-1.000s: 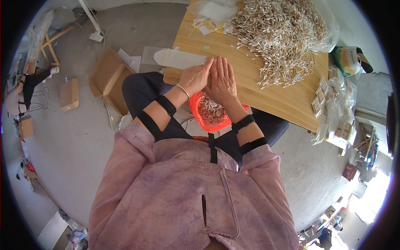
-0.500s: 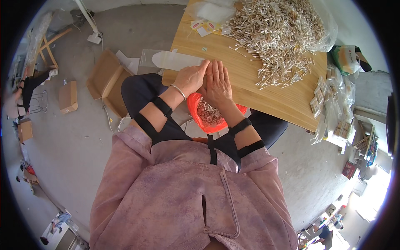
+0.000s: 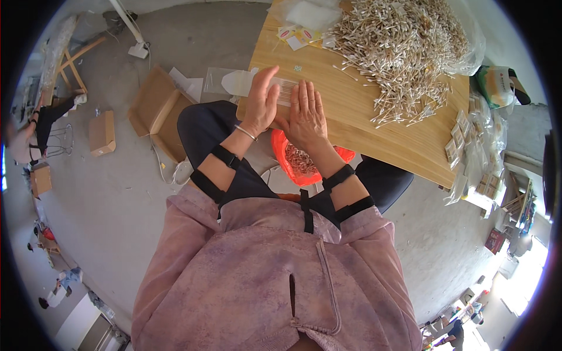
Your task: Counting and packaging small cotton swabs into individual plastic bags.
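Note:
My right hand (image 3: pixel 306 117) lies flat near the table's front edge, fingers straight and side by side. Beside it, my left hand (image 3: pixel 261 102) is turned on edge with its fingers stretched and holds nothing. Between the hands a neat row of cotton swabs (image 3: pixel 285 92) shows, partly covered by my right fingers. A white card strip (image 3: pixel 236 83) in a clear plastic sleeve (image 3: pixel 216 81) reaches from this row past the table's left edge. To the right spreads a large heap of cotton swabs (image 3: pixel 404 52). Below my wrists, a red plastic bag (image 3: pixel 281 153) holds more swabs.
The wooden table (image 3: pixel 374 140) has small packs (image 3: pixel 459 136) and clear bags (image 3: pixel 494 143) at its right edge. Clear plastic bags (image 3: pixel 310 14) and small labels (image 3: pixel 295 40) lie at its far left. An open cardboard box (image 3: pixel 153 96) sits on the floor. Other people are farther off.
My left hand has lifted and moved left, away from my right hand, and its fingers have opened out. The row of swabs between them now shows. My right hand stays flat.

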